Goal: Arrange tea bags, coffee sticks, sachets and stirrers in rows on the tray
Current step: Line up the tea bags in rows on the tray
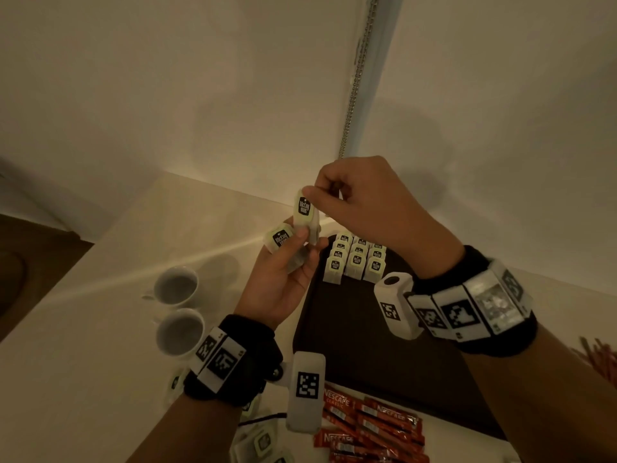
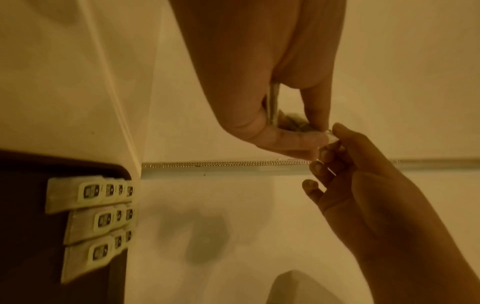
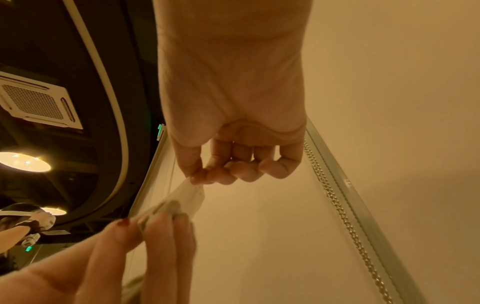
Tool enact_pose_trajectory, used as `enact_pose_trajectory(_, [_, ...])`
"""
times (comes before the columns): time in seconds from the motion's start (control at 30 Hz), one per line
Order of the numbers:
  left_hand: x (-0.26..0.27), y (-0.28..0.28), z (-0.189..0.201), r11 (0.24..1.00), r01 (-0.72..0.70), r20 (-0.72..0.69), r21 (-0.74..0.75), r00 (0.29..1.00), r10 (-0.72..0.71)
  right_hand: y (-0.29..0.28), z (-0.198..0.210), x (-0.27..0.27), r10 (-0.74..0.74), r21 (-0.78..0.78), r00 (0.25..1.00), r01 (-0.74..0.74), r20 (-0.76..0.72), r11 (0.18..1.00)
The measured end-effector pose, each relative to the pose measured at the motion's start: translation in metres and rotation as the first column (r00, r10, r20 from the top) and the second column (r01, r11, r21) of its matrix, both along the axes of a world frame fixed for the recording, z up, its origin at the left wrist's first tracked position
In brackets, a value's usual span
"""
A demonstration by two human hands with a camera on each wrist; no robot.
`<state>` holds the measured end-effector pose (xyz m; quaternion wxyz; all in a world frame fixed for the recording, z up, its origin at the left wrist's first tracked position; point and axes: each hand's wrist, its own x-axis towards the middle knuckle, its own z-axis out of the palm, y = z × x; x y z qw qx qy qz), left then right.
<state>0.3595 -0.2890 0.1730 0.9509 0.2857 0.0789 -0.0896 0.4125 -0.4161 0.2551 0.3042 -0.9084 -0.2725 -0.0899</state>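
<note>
My left hand point(image 1: 293, 252) grips a small bunch of pale tea bags point(image 1: 279, 239) above the counter, left of the dark tray point(image 1: 367, 345). My right hand point(image 1: 320, 195) pinches the top of one upright tea bag point(image 1: 303, 208) from that bunch; its lower end still sits by the left thumb. In the right wrist view the pinched tea bag point(image 3: 187, 197) stretches between both hands. On the tray's far end, tea bags point(image 1: 356, 260) lie in three overlapping rows, seen also in the left wrist view as tea bag rows point(image 2: 96, 218).
Two white cups point(image 1: 177, 309) stand left of the tray. Red coffee sticks point(image 1: 370, 426) lie heaped at the tray's near edge, loose tea bags point(image 1: 260, 442) beside them. Red stirrers point(image 1: 601, 359) show at the right edge. A wall and a bead chain point(image 1: 357, 78) rise behind.
</note>
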Motion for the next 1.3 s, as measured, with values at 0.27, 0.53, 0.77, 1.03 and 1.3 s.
enact_pose_trajectory(0.27, [0.003, -0.001, -0.004, 0.964, -0.114, 0.144, 0.24, 0.986, 0.08, -0.01, -0.012, 0.0, 0.034, 0.157, 0.993, -0.016, -0.112, 0.987])
enact_pose_trajectory(0.53, [0.004, -0.007, -0.009, 0.964, -0.065, 0.132, 0.256, 0.991, 0.032, -0.014, -0.017, 0.001, 0.05, 0.25, 0.987, -0.01, -0.152, 0.968])
enact_pose_trajectory(0.77, [0.005, 0.003, -0.028, 0.972, -0.113, -0.084, 0.206, 0.988, 0.133, -0.03, -0.038, 0.011, -0.011, 0.237, 0.966, 0.075, -0.258, 0.969])
enact_pose_trajectory(1.03, [0.013, 0.031, -0.033, 0.972, -0.139, -0.153, 0.191, 0.974, 0.169, -0.066, -0.145, 0.021, -0.243, -0.275, 0.736, 0.081, -0.631, 0.958])
enact_pose_trajectory(1.3, [0.01, 0.027, -0.032, 0.985, -0.074, -0.146, 0.156, 0.984, 0.098, -0.075, -0.207, 0.033, -0.403, -0.232, 0.719, 0.33, -0.566, 0.915])
